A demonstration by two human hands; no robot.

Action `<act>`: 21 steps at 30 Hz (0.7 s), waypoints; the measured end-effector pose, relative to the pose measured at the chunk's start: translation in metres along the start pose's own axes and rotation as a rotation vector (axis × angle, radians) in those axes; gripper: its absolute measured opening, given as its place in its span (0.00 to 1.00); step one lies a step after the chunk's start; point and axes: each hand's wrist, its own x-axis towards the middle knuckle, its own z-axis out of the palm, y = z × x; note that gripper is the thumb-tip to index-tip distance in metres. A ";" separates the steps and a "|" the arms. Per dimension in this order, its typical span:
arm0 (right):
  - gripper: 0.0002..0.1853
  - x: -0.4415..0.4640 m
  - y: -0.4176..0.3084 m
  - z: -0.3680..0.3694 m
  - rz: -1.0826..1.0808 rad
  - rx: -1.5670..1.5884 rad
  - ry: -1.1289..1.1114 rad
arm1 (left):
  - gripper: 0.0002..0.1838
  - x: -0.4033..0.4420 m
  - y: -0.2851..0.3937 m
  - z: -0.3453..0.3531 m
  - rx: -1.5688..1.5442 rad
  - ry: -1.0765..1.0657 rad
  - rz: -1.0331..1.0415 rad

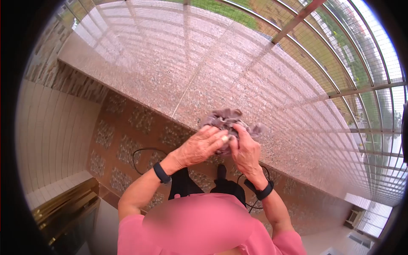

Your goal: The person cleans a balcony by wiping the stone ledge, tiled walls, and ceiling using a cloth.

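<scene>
A crumpled greyish-purple cloth (229, 120) is bunched near the front edge of a speckled pinkish stone ledge (170, 80). My left hand (199, 146) presses on the cloth's left side, its fingers closed together over the near folds. On the right, my right hand (246, 148) grips the cloth between thumb and fingers. The two hands are close together, with the fingertips nearly meeting. Parts of the cloth are hidden beneath the fingers.
Metal bars (293, 25) enclose the ledge's far side and right side. Below its near edge lies a pebble-patterned floor (127, 144). Dark cable loops (134, 160) hang near my legs. A tiled wall (55, 123) stands at the left.
</scene>
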 end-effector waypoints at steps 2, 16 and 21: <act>0.20 0.020 -0.017 0.023 -0.079 0.020 0.002 | 0.26 -0.015 -0.021 -0.020 0.029 -0.002 -0.065; 0.12 0.130 -0.119 0.124 -0.097 0.072 0.016 | 0.38 -0.070 -0.122 -0.118 -0.053 0.014 -0.332; 0.16 0.123 -0.104 0.106 -0.111 0.381 -0.030 | 0.35 -0.067 -0.114 -0.112 -0.021 0.050 -0.391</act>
